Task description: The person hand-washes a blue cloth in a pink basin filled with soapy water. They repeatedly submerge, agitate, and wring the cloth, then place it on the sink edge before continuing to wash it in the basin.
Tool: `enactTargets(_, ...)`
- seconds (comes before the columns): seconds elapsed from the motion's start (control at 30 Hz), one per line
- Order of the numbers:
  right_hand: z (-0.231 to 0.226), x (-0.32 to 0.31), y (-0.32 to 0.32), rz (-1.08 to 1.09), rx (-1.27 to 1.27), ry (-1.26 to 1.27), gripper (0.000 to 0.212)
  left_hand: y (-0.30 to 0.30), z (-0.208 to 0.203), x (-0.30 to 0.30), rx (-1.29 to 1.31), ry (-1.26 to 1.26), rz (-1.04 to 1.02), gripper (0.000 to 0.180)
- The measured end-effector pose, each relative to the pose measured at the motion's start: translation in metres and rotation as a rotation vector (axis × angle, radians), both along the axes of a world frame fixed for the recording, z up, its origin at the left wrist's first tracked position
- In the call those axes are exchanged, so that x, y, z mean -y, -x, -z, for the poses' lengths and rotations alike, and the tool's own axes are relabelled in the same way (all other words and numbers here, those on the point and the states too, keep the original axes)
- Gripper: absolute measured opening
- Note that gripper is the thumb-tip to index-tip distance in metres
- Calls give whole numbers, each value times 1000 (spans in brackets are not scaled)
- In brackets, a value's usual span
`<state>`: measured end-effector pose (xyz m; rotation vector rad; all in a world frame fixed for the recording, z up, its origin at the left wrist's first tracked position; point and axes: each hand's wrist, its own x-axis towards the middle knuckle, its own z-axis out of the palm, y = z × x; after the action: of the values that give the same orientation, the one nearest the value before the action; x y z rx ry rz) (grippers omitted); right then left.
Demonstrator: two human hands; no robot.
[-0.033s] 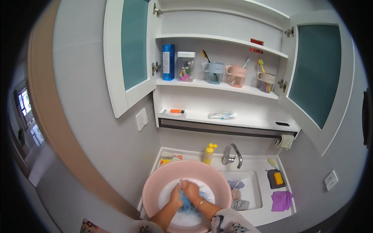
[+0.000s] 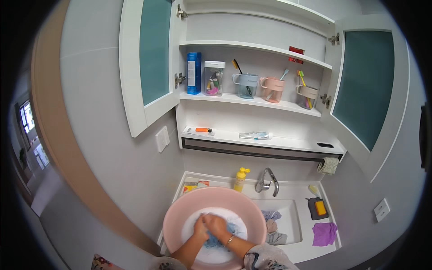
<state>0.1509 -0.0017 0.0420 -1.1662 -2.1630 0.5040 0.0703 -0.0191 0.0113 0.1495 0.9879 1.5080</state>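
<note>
Both my hands are together inside a large pink basin (image 2: 173, 220) of white suds. A wet blue cloth (image 2: 213, 241) lies in the foam under and between them. My left hand (image 2: 200, 227) is closed, its fingers mostly hidden against the other hand. From the right, my right hand (image 2: 216, 225), with a bracelet at the wrist, is closed over the blue cloth and presses against the left. Part of the cloth spreads out beside and below the right hand.
Right of the basin, a white sink (image 2: 294, 220) holds several grey and purple cloths (image 2: 275, 227) below a chrome faucet (image 2: 267, 182). A yellow bottle (image 2: 240, 179) stands behind the basin. On the right counter lie a yellow soap bar (image 2: 320, 208) and a purple cloth (image 2: 324, 234). Open cabinet doors (image 2: 364, 90) hang above.
My hands have shifted slightly left and down within the basin, the right one turning over toward the left. The view has moved a little; the other things stay in place.
</note>
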Motion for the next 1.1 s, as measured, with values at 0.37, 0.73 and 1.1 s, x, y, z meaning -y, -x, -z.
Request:
enactTargets(0.37,1,17,-6,-55,9,-46,37,21,55,-10,320,-77,356,40)
enactTargets(0.73,22,-63,-50,-112,-374,554,37,39,-14,-7,226,-127,143,28)
enactTargets(1.1,-24,-8,-28,-329,-411,562,49,47,40,-18,-33,93,-309,22)
